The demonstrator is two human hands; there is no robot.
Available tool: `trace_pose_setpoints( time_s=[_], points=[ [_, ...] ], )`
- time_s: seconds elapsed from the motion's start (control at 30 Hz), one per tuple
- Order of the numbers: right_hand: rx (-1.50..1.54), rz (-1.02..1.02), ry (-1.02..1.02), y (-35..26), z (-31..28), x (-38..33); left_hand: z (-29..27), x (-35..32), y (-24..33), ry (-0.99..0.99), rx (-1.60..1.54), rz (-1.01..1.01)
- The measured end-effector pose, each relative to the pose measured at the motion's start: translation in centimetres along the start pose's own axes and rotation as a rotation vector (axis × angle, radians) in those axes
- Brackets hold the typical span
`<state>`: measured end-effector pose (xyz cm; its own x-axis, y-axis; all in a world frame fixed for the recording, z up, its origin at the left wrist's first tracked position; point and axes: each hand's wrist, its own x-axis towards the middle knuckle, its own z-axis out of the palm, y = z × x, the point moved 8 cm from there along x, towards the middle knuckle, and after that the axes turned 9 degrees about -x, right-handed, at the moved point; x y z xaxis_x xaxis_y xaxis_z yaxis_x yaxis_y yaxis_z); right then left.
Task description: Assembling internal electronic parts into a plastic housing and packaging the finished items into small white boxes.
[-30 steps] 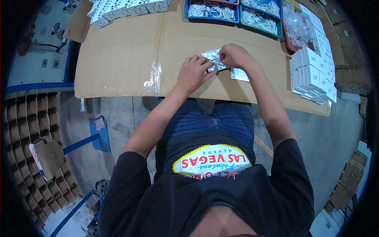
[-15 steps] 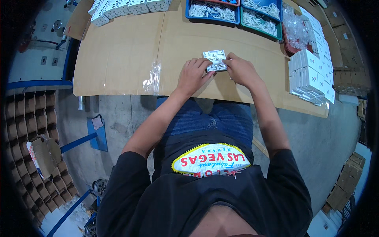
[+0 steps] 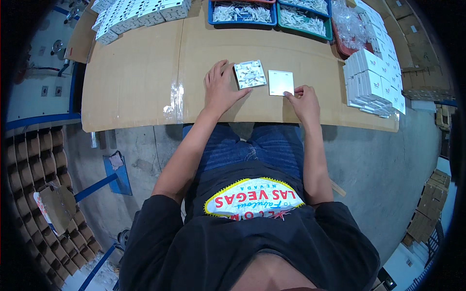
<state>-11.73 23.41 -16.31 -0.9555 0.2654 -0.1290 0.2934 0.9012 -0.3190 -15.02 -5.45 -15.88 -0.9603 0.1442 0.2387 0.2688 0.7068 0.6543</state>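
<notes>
My left hand (image 3: 221, 88) lies flat on the tan table (image 3: 141, 82), fingers spread, its fingertips against the left edge of a square white switch part (image 3: 250, 73) that shows its inner workings. My right hand (image 3: 304, 101) rests on the table with its fingertips touching the lower edge of a plain white square cover plate (image 3: 281, 82). The two square pieces lie side by side, slightly apart. Neither hand grips anything.
A blue tray (image 3: 241, 11) and a green tray (image 3: 304, 16) of small white parts stand at the back. White boxes are stacked at the right (image 3: 373, 80) and back left (image 3: 136, 13). Clear bags (image 3: 350, 22) lie at the back right. A cardboard divider rack (image 3: 43, 194) stands left on the floor.
Both hands were together on one assembled piece near the table's middle. Now it is in two pieces lying flat, and the hands have drawn apart and back toward the near edge.
</notes>
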Motion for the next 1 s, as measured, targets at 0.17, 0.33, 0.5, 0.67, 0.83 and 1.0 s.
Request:
trace_pose_setpoints(
  time_s=[0.17, 0.33, 0.5, 0.67, 0.83, 1.0],
  points=[
    [0.411, 0.062, -0.117, 2.4, 2.8, 1.6, 0.0, 0.1, 0.0, 0.008, -0.086, -0.005],
    [1.293, -0.049, -0.007, 0.6, -0.3, 0.7, 0.4, -0.5, -0.5, -0.033, -0.488, -0.168],
    [1.851, 0.059, -0.07, 0.5, -1.7, 1.2, 0.6, -1.6, 2.9, -0.171, -1.468, -0.273],
    [1.97, 0.179, -0.094, -1.0, -1.4, 0.9, 0.7, -3.3, 6.3, -0.261, -1.987, -0.527],
    [2.21, -0.102, -0.514, -3.6, -2.3, 0.1, 1.4, -4.0, 6.1, -0.361, -2.147, -0.657],
    [2.289, -0.189, -0.591, -4.3, -3.2, -0.4, 2.5, -4.2, 5.8, -0.452, -2.265, -0.694]
  ],
)
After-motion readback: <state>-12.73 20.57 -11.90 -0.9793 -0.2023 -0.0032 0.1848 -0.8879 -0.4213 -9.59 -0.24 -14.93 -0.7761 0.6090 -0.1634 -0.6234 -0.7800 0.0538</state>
